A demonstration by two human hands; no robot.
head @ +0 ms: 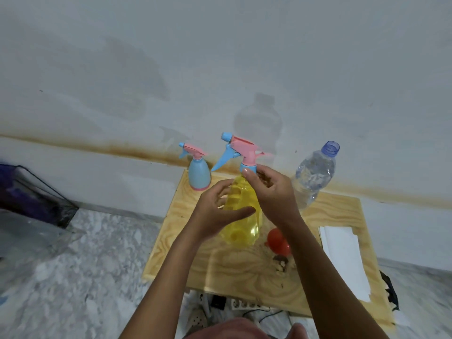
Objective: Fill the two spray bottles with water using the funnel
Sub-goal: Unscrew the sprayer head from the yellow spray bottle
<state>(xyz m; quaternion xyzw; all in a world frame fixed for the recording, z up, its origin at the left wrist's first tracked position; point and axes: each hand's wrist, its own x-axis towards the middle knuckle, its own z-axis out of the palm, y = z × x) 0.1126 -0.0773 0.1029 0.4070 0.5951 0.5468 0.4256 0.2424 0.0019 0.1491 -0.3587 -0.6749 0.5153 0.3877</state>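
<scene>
l hand [217, 211] is cupped round the body of the yellow spray bottle [242, 223]: thumb laid across the front, fingers curled round the far left side. r hand [271, 192] sits higher and pinches the blue collar [250, 166] at the neck btwn thumb and fingertips. so both hands are on the one bottle, l low, r high.

the bottle is at centre frame w/ its long axis running from lower centre up toward the wall, near upright. its pink trigger head [244, 144] is on, nozzle pointing frame-left. can't tell if the base rests on the wooden table [220, 265] or is lifted a touch.

my read: this is the unscrew step, nothing filled yet afaict. the turn goes round that near-upright axis, so the r hand twists the collar while the l hand stops the body spinning.

the red funnel [277, 241] lies on its side just lower right of the bottle, close by the r wrist, so r is the nearer hand for it. the water bottle [313, 177] stands uncapped at upper right, also on the r side. the blue spray bottle [199, 174], head on, stands at the table's back left, nearer the l hand.

further out: white paper [342, 253] at the table's right edge, a power strip [244, 303] on the floor at bottom centre, and a black wire basket [36, 192] at far left.
</scene>
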